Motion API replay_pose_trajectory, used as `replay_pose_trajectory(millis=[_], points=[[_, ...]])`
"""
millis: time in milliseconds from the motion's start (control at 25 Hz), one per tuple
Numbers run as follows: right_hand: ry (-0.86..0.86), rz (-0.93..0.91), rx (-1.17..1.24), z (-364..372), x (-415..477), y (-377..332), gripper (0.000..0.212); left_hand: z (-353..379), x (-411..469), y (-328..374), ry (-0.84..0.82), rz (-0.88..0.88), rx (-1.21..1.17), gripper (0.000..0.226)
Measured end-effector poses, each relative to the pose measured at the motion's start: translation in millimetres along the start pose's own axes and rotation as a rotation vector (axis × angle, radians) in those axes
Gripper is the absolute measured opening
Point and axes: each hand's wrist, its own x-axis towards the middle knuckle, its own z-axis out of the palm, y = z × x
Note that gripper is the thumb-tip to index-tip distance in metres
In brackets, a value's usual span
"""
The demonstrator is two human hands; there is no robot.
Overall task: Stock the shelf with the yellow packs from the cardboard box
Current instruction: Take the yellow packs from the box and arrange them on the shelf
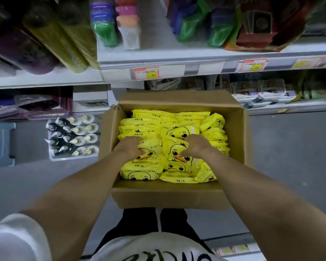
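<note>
A person bends over an open cardboard box (169, 194) on the shop floor, both bare arms reaching in. The left grip (129, 147) curls its fingers round the edge of one of the yellow packs (179, 132). The right grip (197, 146), close beside it, pinches a neighbouring duck-printed pack. More packs fill the box beneath and beyond both grips. The shelf (158, 59) runs beyond the box, and a tray of pump bottles (73, 157) stands left of the left grip.

Glossy plastic yellow packs (169, 140) fill a matt cardboard box (169, 196).
</note>
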Motion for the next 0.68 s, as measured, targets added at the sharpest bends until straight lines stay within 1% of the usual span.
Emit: replay_pose_trajectory(millis=[80,160,240,320,360,400,480,520,640,680], points=[[0.005,-0.014,0.112,-14,-18,8,0.081,-15,-10,2,-0.029,-0.039,-0.122,0.077],[-0.002,-0.023,0.18,-25,-35,13,0.085,-28,-24,8,-0.046,-0.052,-0.203,0.088],[0.017,-0.053,0.221,-33,-54,16,0.094,-36,-44,20,-0.016,-0.063,-0.268,0.101],[0.048,-0.073,0.263,-41,-70,20,0.101,-42,-59,33,0.002,-0.095,-0.295,0.106],[0.069,-0.087,0.261,-46,-84,22,0.101,-44,-69,38,0.017,-0.1,-0.328,0.109],[0.091,-0.097,0.253,-54,-91,26,0.096,-50,-78,43,0.032,-0.101,-0.372,0.112],[0.151,-0.127,0.228,-74,-107,33,0.073,-67,-98,52,0.096,-0.091,-0.424,0.117],[0.202,-0.153,0.202,-85,-117,36,0.065,-75,-111,57,0.13,-0.077,-0.432,0.114],[0.411,-0.213,0.162,-126,-151,41,0.063,-111,-154,82,0.252,-0.04,-0.445,0.09],[0.479,-0.245,0.176,-140,-161,40,0.059,-125,-169,91,0.292,-0.026,-0.436,0.088]])
